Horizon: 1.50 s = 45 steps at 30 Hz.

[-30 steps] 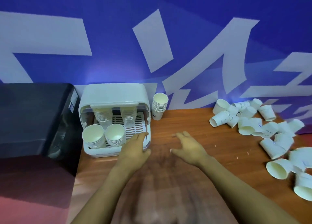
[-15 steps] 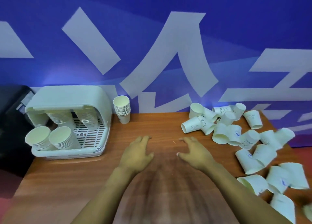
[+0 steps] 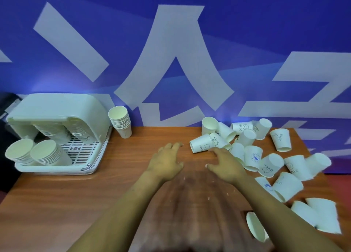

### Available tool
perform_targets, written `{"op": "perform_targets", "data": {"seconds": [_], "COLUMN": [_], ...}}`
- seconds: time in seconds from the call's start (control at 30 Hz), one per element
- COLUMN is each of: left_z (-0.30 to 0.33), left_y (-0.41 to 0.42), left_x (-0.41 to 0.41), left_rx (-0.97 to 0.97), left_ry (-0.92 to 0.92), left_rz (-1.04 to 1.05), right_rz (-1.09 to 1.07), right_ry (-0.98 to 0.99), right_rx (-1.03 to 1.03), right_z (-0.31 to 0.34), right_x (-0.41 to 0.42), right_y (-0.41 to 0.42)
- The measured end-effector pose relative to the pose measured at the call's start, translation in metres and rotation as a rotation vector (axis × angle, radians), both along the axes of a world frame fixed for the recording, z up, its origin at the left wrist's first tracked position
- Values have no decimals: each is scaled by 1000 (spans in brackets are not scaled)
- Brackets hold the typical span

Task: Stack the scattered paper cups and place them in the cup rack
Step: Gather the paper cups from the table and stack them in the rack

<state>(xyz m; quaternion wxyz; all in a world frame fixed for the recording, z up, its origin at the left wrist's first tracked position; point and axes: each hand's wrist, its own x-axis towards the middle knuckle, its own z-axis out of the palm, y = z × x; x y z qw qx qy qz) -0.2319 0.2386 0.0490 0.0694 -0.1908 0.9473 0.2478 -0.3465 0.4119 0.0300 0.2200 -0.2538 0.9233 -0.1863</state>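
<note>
Head view: both hands are held open and empty over the wooden table [image 3: 79,198], the scattered paper cups [image 3: 252,154] just beyond the right hand [image 3: 225,164], the cup rack [image 3: 57,116] well left of the left hand [image 3: 165,161].

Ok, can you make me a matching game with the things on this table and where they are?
Things:
1. cup rack
2. stack of cups standing outside the rack
3. scattered cups
4. hands: left hand, right hand

Places:
A. tumbled over at the right end of the table
B. in the middle, open over the bare wood
C. at the left end, with stacks inside
D. by the wall, just right of the rack

Pairs: 1-C, 2-D, 3-A, 4-B
</note>
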Motion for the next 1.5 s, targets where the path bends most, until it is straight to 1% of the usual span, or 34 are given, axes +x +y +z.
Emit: {"op": "perform_targets", "data": {"seconds": [0.17,0.33,0.5,0.67,0.8,0.87,0.97,1.1,1.23,1.3,1.4,1.5], "left_z": [-16,-42,-70,-109,-129,-136,-137,-122,-104,-92,-71,-52], "left_y": [4,5,-1,-2,-5,-6,-7,-9,-15,-18,-20,-21], "left_x": [-42,-80,-119,-137,-144,-147,-146,-135,-102,-80,-46,-13], "left_rx": [-29,-61,-68,18,16,10,37,65,261,308,285,266], "left_ry": [-43,-71,-73,-100,-135,-125,-79,-58,56,92,133,182], "left_rz": [-27,-70,-70,-39,-37,-40,-33,-17,84,117,133,168], "right_rz": [-81,-99,-145,-135,-131,-130,-144,-174,-171,-165,-162,-131], "right_ry": [46,176,298,294,311,317,305,288,291,253,139,119], "right_rx": [21,177,145,210,240,243,229,175,105,54,-62,-136], "right_z": [-15,-42,-65,-89,-100,-103,-102,-90,-66,-53,-38,-24], "right_x": [-39,-62,-87,-104,-110,-111,-111,-106,-86,-71,-44,-20], "right_y": [0,9,7,0,-1,-2,-4,-4,-2,-1,-4,-16]}}
